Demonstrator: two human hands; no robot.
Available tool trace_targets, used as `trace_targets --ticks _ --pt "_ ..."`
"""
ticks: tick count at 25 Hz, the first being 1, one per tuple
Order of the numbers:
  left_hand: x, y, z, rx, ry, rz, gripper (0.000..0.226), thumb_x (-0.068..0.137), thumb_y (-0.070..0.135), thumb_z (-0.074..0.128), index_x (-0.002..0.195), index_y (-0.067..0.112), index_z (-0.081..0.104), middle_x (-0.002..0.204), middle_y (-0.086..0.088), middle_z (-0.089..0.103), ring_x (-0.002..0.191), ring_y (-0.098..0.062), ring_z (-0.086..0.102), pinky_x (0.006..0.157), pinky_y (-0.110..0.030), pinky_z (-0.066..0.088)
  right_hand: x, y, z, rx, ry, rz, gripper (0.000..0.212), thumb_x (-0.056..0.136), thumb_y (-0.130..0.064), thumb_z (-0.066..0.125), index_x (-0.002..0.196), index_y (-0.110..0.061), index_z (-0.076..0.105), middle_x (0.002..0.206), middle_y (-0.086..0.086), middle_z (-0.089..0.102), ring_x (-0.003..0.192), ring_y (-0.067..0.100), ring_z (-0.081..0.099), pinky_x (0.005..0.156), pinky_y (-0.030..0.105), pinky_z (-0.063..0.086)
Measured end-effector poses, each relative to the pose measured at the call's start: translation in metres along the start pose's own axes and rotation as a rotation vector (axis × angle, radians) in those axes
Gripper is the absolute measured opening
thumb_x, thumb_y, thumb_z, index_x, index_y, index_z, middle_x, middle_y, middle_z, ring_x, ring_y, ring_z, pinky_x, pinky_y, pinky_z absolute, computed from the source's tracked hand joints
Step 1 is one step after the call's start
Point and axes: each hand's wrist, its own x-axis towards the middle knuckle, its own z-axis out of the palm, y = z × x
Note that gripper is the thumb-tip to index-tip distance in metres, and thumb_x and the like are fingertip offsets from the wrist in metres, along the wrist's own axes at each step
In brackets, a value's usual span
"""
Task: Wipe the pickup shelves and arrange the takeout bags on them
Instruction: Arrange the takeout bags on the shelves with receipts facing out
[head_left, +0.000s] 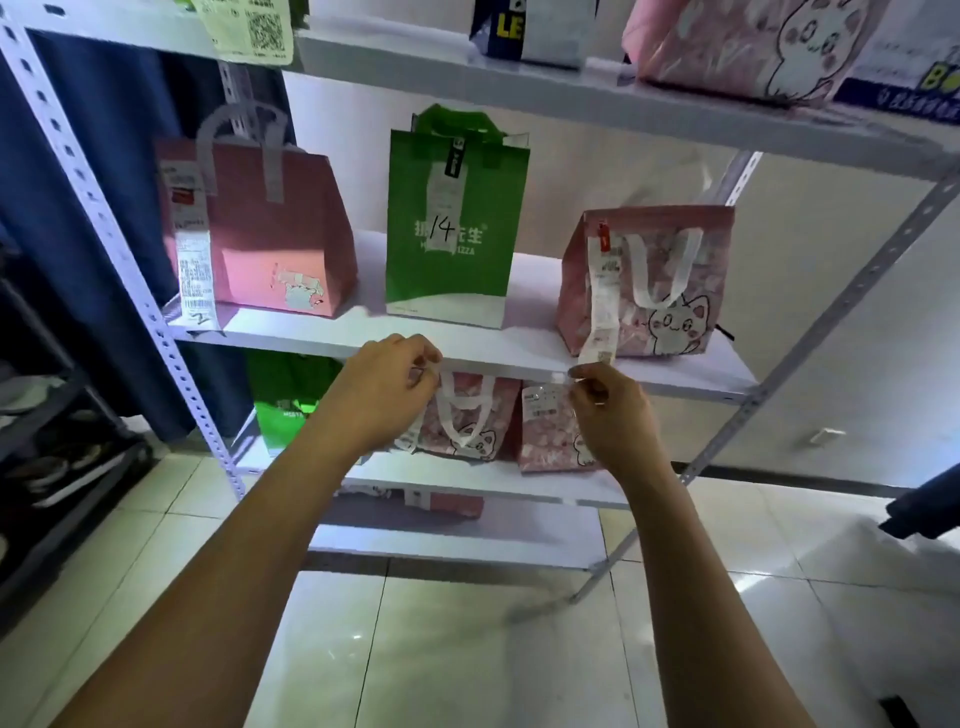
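dangling receipt (601, 312) just above right hand (613, 415) fingers (584, 375)

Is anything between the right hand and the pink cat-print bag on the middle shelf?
Nothing solid: the right hand is below the pink cat-print bag, just under its hanging white receipt strip, in front of the white middle shelf.

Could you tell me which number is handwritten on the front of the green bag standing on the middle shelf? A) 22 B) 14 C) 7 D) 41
B: the green bag, standing upright between the two pink bags on the middle shelf, has "14" written in dark marker across its front.
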Motion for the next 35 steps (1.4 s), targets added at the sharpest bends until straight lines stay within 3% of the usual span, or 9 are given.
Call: trace_targets --ticks 5,11,14,16,21,26,29,35 --pt "-0.03 0.006 0.037 -0.033 0.016 -0.103 0.027 0.098 0.024 0.051 0.12 0.019 0.065 0.119 -0.005 0.067 0.105 -0.025 0.062 0.093 -0.04 0.051 -0.011 0.042 -0.003 0.021 -0.091 0.024 0.025 0.097 -0.024 0.057 0.12 -0.018 0.068 0.104 0.001 0.072 0.088 0.019 0.068 0.083 0.042 0.06" --pt "-0.069 -0.003 0.067 -0.063 0.015 -0.219 0.023 0.097 0.019 0.052 0.115 0.019 0.067 0.113 -0.003 0.068 0.101 -0.018 0.061 0.088 -0.035 0.049 -0.035 0.065 0.028 -0.026 -0.215 -0.044 0.019 0.098 -0.024 0.056 0.111 -0.022 0.069 0.093 -0.009 0.064 0.081 0.011 0.061 0.065 0.016 0.043" --pt "-0.093 -0.023 0.071 -0.07 0.073 -0.361 0.027 0.098 0.012 0.046 0.115 0.019 0.066 0.113 -0.003 0.067 0.103 -0.021 0.06 0.089 -0.036 0.048 -0.049 0.069 0.053 -0.028 -0.285 -0.046 0.022 0.097 -0.024 0.057 0.115 -0.02 0.07 0.097 -0.008 0.067 0.084 0.009 0.059 0.066 0.006 0.035" --pt "-0.109 -0.041 0.072 -0.048 0.1 -0.446 0.028 0.097 0.012 0.044 0.113 0.02 0.066 0.112 -0.002 0.068 0.101 -0.021 0.059 0.086 -0.036 0.049 -0.056 0.068 0.072 -0.003 -0.34 -0.038 0.024 0.097 -0.024 0.057 0.118 -0.021 0.069 0.103 -0.004 0.07 0.086 0.008 0.06 0.067 0.007 0.037" --pt "-0.148 -0.075 0.091 -0.07 0.067 -0.538 0.023 0.096 0.015 0.048 0.109 0.022 0.066 0.108 0.002 0.069 0.1 -0.02 0.061 0.086 -0.03 0.045 -0.075 0.054 0.124 0.013 -0.434 -0.06 0.023 0.096 -0.024 0.055 0.114 -0.022 0.07 0.1 -0.002 0.071 0.087 0.014 0.063 0.076 0.025 0.045" --pt "-0.179 -0.113 0.112 -0.087 0.031 -0.582 0.023 0.098 0.02 0.047 0.112 0.025 0.065 0.109 0.006 0.066 0.104 -0.016 0.058 0.086 -0.025 0.042 -0.099 0.039 0.188 -0.005 -0.537 -0.071 0.02 0.096 -0.023 0.056 0.11 -0.023 0.069 0.094 -0.01 0.068 0.074 -0.004 0.056 0.07 0.016 0.045" --pt "-0.191 -0.142 0.124 -0.11 0.02 -0.58 0.023 0.098 0.02 0.047 0.112 0.026 0.064 0.11 0.01 0.065 0.106 -0.014 0.056 0.086 -0.025 0.042 -0.113 0.035 0.228 -0.034 -0.571 -0.091 0.022 0.097 -0.025 0.057 0.114 -0.026 0.07 0.095 -0.01 0.067 0.08 0.001 0.059 0.066 0.005 0.036" --pt "-0.211 -0.216 0.156 -0.127 -0.028 -0.545 0.025 0.097 0.02 0.046 0.113 0.027 0.064 0.109 0.013 0.062 0.107 -0.014 0.053 0.084 -0.024 0.037 -0.152 0.038 0.318 -0.04 -0.585 -0.089 0.023 0.096 -0.025 0.055 0.114 -0.026 0.07 0.103 -0.011 0.069 0.092 0.006 0.063 0.076 0.014 0.043"
